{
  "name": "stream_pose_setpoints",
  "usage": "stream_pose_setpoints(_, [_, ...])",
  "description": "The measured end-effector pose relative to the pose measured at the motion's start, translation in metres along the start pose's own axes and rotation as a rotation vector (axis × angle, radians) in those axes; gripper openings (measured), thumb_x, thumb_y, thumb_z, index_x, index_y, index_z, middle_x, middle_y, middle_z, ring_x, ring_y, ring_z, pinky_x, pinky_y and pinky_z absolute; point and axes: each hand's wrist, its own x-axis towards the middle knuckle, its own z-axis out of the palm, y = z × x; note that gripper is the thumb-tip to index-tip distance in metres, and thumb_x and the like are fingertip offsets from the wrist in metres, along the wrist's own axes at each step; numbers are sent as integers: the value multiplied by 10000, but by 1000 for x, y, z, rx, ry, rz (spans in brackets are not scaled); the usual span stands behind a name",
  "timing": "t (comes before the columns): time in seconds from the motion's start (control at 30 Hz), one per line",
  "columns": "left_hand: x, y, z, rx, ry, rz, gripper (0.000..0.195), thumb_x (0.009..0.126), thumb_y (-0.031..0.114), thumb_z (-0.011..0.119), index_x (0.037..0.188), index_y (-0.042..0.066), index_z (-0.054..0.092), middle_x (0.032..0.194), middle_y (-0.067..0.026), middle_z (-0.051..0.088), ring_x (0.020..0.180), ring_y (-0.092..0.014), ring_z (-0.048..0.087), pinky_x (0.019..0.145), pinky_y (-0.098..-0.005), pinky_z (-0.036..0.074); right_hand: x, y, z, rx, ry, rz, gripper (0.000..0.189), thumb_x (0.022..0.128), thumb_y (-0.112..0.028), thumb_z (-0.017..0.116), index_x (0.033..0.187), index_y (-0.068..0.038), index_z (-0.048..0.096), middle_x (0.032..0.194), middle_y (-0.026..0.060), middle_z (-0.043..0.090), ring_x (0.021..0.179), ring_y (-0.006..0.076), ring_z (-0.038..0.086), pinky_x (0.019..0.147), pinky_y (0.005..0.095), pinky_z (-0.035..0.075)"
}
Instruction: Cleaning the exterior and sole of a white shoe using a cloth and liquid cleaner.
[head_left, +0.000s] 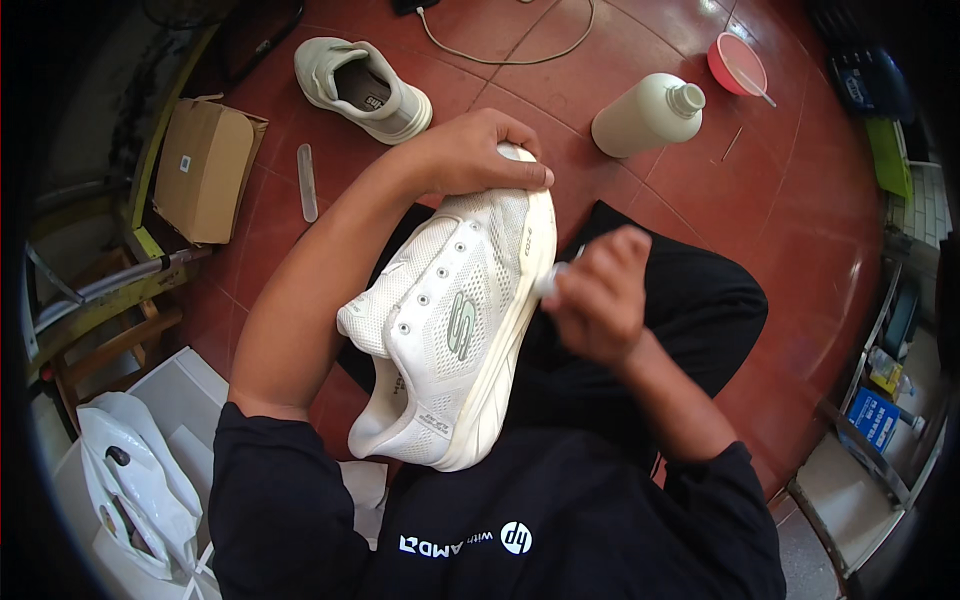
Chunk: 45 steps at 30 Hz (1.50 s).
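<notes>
My left hand (491, 154) grips the toe of a white Skechers mesh sneaker (480, 300), which lies on its side across my lap with its laces out and its eyelets bare. My right hand (600, 300), blurred, pinches a small white object (551, 280) against the edge of the pale midsole; what this object is cannot be told. A second light sneaker (364, 90) stands on the tiled floor beyond my left forearm. A cream plastic bottle (637, 116) without a cap stands ahead to the right.
A pink bowl (731, 64) with a thin handle or stick in it sits farther right. A cardboard box (202, 172), a clear plastic strip (307, 184) and a white plastic bag (139, 480) are on the left. A cable (510, 60) lies ahead; a metal-framed rack (877, 480) stands right.
</notes>
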Motion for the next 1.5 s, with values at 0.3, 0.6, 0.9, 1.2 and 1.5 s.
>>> stream_pose_setpoints(0.3, [-1, -2, -4, -15, -23, 28, 235, 847, 243, 716, 874, 18, 653, 794, 0, 625, 768, -73, 555, 715, -266, 462, 3, -6, 8, -66, 77, 166, 130, 775, -178, 736, 829, -110, 639, 720, 2, 514, 704, 205, 494, 775, 394, 309])
stream_pose_setpoints(0.6, [-2, -7, -5, -61, -9, -3, 196, 831, 200, 705, 868, 18, 643, 798, -1, 626, 753, -72, 573, 692, -256, 471, -7, -17, 20, -55, 218, 264, 141, 770, -161, 741, 841, -90, 642, 726, 14, 534, 686, 210, 492, 762, 385, 301])
stream_pose_setpoints(0.9, [-2, -7, -2, -128, 1, -43, 179, 838, 180, 716, 883, 26, 636, 794, 3, 624, 734, -72, 588, 673, -251, 478, -7, -25, 21, -103, 241, 314, 125, 779, -161, 744, 830, -105, 644, 711, 2, 511, 685, 199, 486, 764, 386, 294])
stream_pose_setpoints(1.2, [-2, -7, -4, -137, -2, -48, 185, 842, 185, 716, 890, 25, 637, 810, -2, 627, 743, -73, 591, 679, -253, 484, 1, -22, 21, -116, 219, 391, 95, 812, -159, 720, 856, -110, 652, 742, 4, 536, 704, 198, 498, 764, 386, 294])
stream_pose_setpoints(1.5, [-5, -3, -4, -108, 23, -28, 213, 834, 195, 731, 906, 14, 646, 813, -4, 630, 753, -77, 589, 682, -252, 483, 10, -22, 20, -86, 188, 424, 97, 828, -171, 713, 855, -102, 652, 758, 8, 548, 726, 203, 511, 768, 381, 302])
